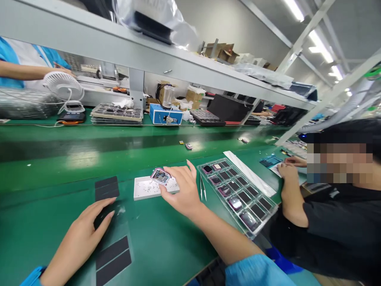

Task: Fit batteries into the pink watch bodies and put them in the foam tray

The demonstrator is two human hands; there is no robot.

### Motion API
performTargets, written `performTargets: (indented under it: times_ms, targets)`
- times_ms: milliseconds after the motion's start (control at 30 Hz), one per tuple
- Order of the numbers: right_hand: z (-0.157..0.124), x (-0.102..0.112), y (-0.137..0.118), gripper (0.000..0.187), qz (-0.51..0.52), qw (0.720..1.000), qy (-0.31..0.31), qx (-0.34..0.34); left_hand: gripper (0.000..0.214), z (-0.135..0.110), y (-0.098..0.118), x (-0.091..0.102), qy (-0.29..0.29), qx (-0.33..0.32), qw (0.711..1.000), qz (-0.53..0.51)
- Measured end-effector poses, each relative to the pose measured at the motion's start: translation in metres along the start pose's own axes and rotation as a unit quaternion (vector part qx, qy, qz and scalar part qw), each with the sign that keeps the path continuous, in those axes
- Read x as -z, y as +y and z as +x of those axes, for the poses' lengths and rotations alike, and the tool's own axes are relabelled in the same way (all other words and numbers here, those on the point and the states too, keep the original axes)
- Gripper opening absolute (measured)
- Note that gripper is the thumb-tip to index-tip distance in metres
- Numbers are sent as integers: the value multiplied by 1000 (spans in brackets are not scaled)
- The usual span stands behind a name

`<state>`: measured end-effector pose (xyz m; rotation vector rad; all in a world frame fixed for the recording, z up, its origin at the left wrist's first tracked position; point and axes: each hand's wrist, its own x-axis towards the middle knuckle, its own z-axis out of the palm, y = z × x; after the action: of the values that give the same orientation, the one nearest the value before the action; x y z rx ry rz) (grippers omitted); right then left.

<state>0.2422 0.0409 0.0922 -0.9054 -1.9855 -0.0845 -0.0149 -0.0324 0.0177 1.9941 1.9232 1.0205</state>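
Note:
In my right hand, between thumb and fingers, is a small watch case with its circuit board showing. It is raised over a white shallow tray that has tiny dark parts scattered in it. My left hand lies at the left on a clear sheet with black rectangular pads; its thumb and fingers are apart. Something black shows between them, and I cannot tell whether they touch it. White-tipped tweezers lie right of my right hand, beside a clear compartment tray with watch parts and black pads.
A co-worker's hands work at the right. A green belt-like strip runs behind, with a small part on it. Further back are a white fan, a blue box and stacked trays under a shelf.

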Motion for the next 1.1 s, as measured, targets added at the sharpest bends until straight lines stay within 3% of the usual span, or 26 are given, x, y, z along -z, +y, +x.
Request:
performTargets:
  times_ms: [67,167,267,367,533,600,700,800,900,1000,1100]
  targets:
    - [-3,3,2,38,13,1000,-9,4,43,0,1,-1,-7,-2,1000,4]
    - [-7,8,16,39,37,995,-96,5,43,0,0,0,-12,7,1000,19]
    - [-8,14,49,38,-5,981,-171,-90,43,0,-4,2,-14,21,999,25]
    - [-13,20,86,31,-122,943,-212,-228,43,-1,-8,-1,-11,23,999,23]
    - [-23,25,109,24,-194,897,-281,-280,42,-3,-9,-8,-8,2,1000,11]
    - [-15,28,113,31,-192,883,-316,-290,41,-4,-8,-10,-2,-6,1000,5]
    - [22,29,131,34,-169,873,-344,-303,40,-5,-9,-13,9,-22,1000,9]
    - [72,15,165,24,-160,874,-329,-320,38,-5,-12,-15,12,-41,999,18]
    - [107,-14,200,27,-193,855,-312,-367,36,-4,-13,-15,24,-56,998,25]
    - [112,-45,220,36,-229,830,-298,-413,34,-2,-9,-11,46,-61,997,28]
    - [104,-68,224,36,-250,825,-279,-423,33,-2,-4,-5,48,-57,997,21]
